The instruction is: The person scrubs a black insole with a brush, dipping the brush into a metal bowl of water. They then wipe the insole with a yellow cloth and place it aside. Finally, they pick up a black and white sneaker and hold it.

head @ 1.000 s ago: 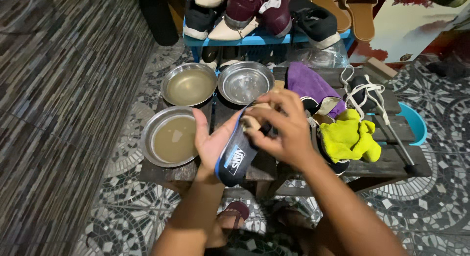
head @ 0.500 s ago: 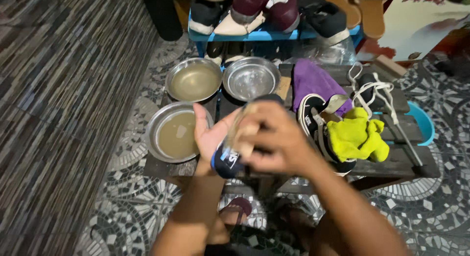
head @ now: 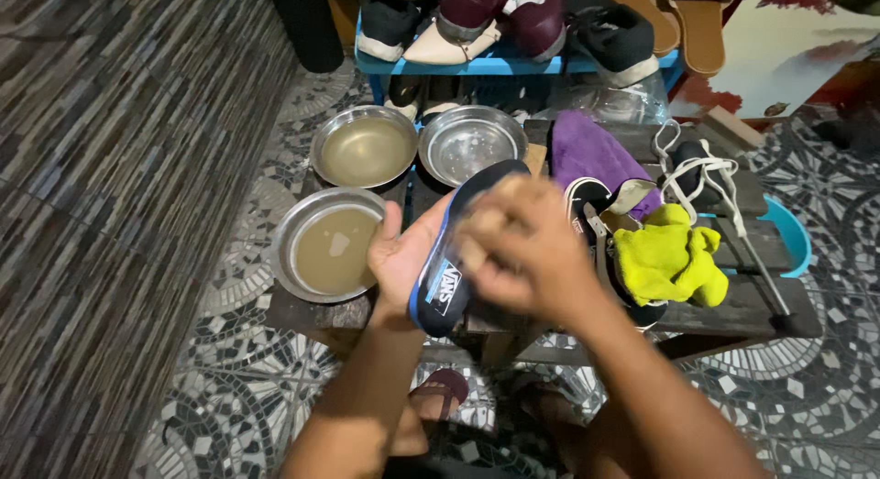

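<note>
A person's left hand (head: 403,254) cradles a dark insole (head: 456,259) from below, palm up, thumb raised along its near edge and fingers wrapped under its blue-edged side. The right hand (head: 522,250), blurred, lies across the top of the insole with fingers curled down onto it; whether it pinches anything there cannot be told. Both forearms reach in from the bottom of the view, and the insole is held slanting above the front of the dark wooden tabletop (head: 733,305).

Three round metal bowls stand on the tabletop to the left. The near bowl (head: 323,245), just beside the left hand, holds murky brownish water. The far-left bowl (head: 364,147) holds the same cloudy liquid. The third bowl (head: 471,144), next to it, looks nearly dry, with only a wet sheen.

To the right of the hands lie a purple cloth (head: 591,158), a dark shoe (head: 610,227) with a yellow cloth (head: 667,259) stuffed over it, and white laces (head: 701,172). A blue shelf (head: 513,65) behind carries more shoes. Beneath the tabletop is patterned mosaic floor (head: 229,415).
</note>
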